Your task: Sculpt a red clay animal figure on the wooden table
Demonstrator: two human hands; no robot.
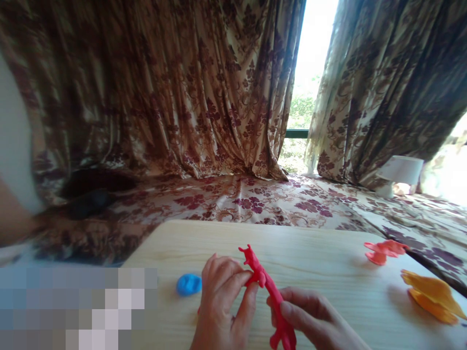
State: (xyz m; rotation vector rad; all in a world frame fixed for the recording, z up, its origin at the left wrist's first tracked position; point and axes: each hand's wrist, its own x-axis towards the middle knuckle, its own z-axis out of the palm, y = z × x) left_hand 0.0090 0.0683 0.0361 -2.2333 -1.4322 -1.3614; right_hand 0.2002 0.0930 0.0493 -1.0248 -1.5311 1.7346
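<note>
A long red modelling-clay figure (274, 290), with small prongs at its upper end, is held tilted over the table by both hands. My left hand (226, 296) pinches a small part on its left side, near the upper end, between thumb and fingers. Lower down, my right hand (310, 311) is closed around the figure's thicker body, thumb on top. A blue clay lump (188, 285) lies just left of my left hand. Behind that hand's edge a tiny bit of red shows, mostly hidden.
The pale wooden table (204, 238) carries a coral-red clay piece (386, 250) at the back right and a yellow-orange clay piece (432, 295) nearer its right edge. Beyond are a flower-patterned cloth (251, 204), a white lamp (403, 169) and curtains (219, 87).
</note>
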